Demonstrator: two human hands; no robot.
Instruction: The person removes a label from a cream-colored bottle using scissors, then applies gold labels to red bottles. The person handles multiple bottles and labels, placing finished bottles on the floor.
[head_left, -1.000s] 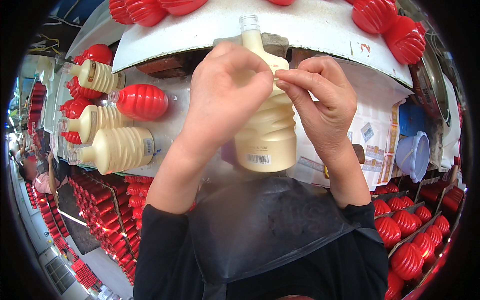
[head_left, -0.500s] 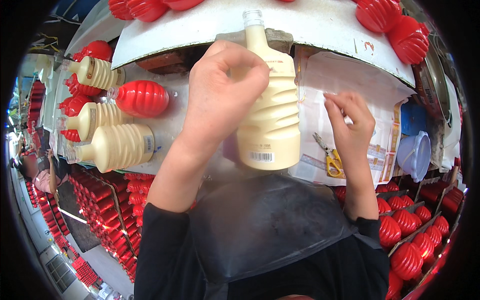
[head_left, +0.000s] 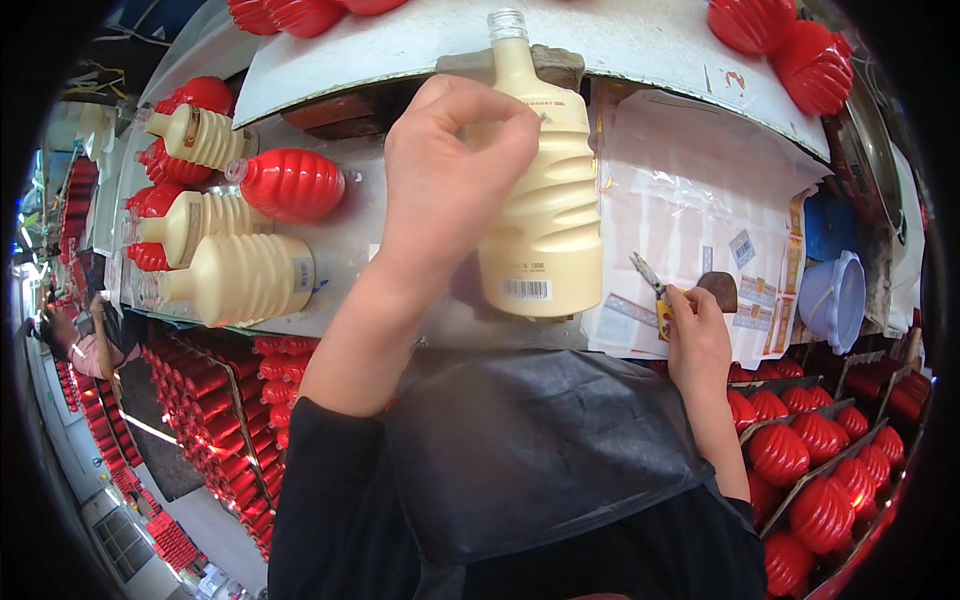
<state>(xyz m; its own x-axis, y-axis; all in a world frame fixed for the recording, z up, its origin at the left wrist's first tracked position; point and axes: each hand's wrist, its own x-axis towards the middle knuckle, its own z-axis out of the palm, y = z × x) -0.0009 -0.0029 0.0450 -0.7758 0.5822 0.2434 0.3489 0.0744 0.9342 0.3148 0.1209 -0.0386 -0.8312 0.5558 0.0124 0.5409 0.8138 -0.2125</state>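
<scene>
Over the counter [head_left: 400,250]: left hand [head_left: 450,170] grip clamped on ribbed cream bottle [head_left: 545,230]; right hand [head_left: 695,335] grip clamped on yellow-handled scissors [head_left: 655,290], near right.

Bare label sheet [head_left: 700,190] open right of held cream bottle [head_left: 545,220], ribbed bottles [head_left: 245,275] crowding left

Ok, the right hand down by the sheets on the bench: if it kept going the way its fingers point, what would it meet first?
The right hand points up and slightly left across the bench. Its fingertips already sit at the small yellow-handled cutters, so those come first. Beyond them lies the sheet of printed labels. Depth is hard to judge here.
</scene>
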